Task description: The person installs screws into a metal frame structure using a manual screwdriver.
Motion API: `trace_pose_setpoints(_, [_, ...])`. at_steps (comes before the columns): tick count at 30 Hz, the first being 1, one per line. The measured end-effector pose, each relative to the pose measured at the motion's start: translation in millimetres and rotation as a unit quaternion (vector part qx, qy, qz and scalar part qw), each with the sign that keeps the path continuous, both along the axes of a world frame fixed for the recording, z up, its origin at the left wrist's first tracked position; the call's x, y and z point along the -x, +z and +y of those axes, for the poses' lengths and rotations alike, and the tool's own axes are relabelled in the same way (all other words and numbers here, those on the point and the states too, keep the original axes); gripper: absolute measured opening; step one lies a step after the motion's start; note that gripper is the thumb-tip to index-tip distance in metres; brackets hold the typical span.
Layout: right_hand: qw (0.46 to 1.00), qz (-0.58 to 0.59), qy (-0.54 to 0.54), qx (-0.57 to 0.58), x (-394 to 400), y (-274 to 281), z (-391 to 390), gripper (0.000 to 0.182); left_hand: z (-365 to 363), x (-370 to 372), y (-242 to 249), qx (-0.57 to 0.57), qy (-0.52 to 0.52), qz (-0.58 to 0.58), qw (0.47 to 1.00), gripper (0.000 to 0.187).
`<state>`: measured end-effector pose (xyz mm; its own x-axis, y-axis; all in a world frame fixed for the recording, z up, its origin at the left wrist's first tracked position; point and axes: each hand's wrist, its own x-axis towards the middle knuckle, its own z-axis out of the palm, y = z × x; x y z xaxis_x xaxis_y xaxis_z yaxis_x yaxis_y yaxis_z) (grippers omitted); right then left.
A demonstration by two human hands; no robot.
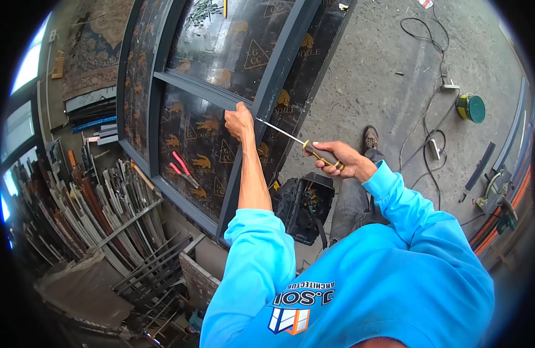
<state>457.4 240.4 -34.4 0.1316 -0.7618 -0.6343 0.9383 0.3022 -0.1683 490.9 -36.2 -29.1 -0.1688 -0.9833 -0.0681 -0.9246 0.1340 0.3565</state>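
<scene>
My right hand (340, 159) is wrapped around the dark and yellow handle of a screwdriver (292, 138). The shaft points left, with its tip at the side of a dark grey metal window frame (267, 93). My left hand (239, 122) is closed at the end of the frame's crossbar (204, 87), close to where it meets the long side bar. Its fingertips are partly hidden. Pink-handled pliers (183, 168) lie on the dark printed board (204, 127) beneath the frame.
Several screws (202, 13) lie in a pile on the board. Below the frame's edge stands an open black toolbox (305, 206). Cables (427, 116) and a green tub (471, 109) are on the concrete floor at right. Metal profiles (93, 203) are stacked at left.
</scene>
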Motion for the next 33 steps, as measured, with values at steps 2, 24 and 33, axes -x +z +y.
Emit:
trace_pose_setpoints(2, [0.997, 0.079, -0.015, -0.003, -2.2, 5.8, -1.9, 0.04, -4.5, 0.7, -5.4, 0.003, 0.0, -0.005, 1.0, 0.048])
trace_pose_setpoints(24, [0.722, 0.684, -0.079, -0.069, -33.3, -15.0, -3.9, 0.042, -35.8, -14.9, -19.3, -0.093, 0.008, 0.138, 0.986, 0.062])
trace_pose_setpoints(33, [0.471, 0.88, -0.005, -0.057, -44.2, -13.3, -4.5, 0.029, -11.1, -1.4, 11.1, -0.085, 0.037, 0.066, 0.994, 0.048])
